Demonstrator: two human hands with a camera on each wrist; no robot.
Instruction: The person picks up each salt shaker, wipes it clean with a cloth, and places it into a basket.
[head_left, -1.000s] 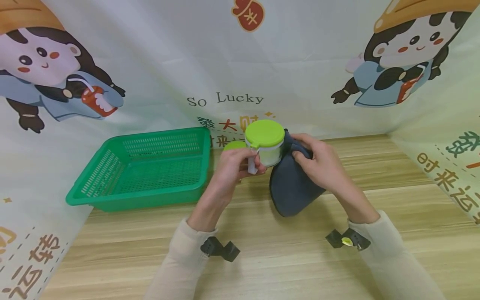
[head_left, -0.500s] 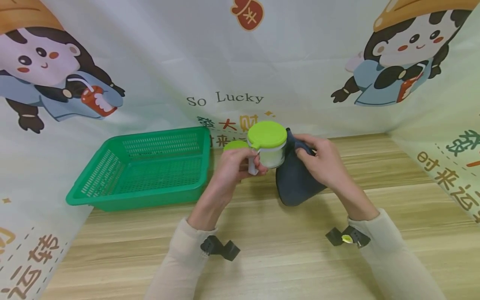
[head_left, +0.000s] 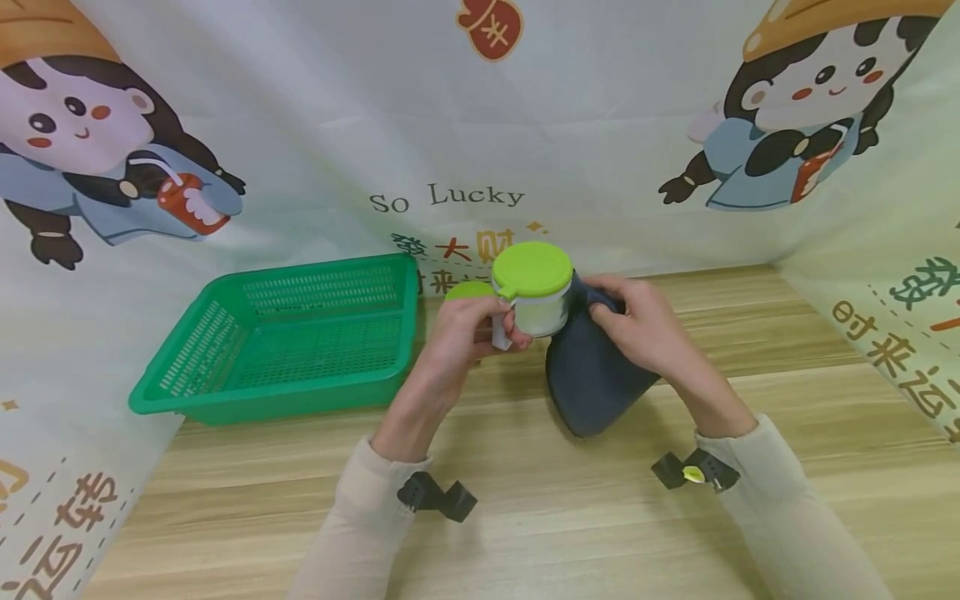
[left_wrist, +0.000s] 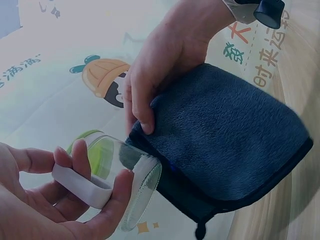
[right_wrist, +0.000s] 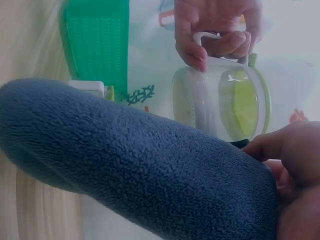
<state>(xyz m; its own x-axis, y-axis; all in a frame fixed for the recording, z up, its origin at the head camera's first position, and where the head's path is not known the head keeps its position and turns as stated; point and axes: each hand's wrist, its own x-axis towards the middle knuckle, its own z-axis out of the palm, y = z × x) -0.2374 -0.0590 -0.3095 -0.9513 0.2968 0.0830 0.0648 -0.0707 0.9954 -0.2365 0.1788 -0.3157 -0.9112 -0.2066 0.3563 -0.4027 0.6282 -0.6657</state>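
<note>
My left hand (head_left: 467,329) grips the white handle (left_wrist: 82,187) of a clear seasoning jar (head_left: 542,317) with a bright green lid (head_left: 532,268), raised above the table. Some white contents show through its wall. In my right hand (head_left: 637,321) a dark blue-grey cleaning cloth (head_left: 596,375) is pinched between thumb and fingers, its folded body hanging down. The cloth's upper edge lies right at the jar's side, beside its base in the left wrist view. Behind the left hand, a second green lid (head_left: 468,290) shows, most of its jar hidden.
A green plastic basket (head_left: 300,400) with slotted walls stands on the wood-grain table (head_left: 525,517) to the left. Behind and at both sides hangs a white printed curtain (head_left: 600,125) with cartoon figures and lettering. Black cameras are strapped at both wrists.
The cloth's hanging end swung up and right, then came back down as the right hand shifted slightly. The jar moved a little right and back, still held by its handle.
</note>
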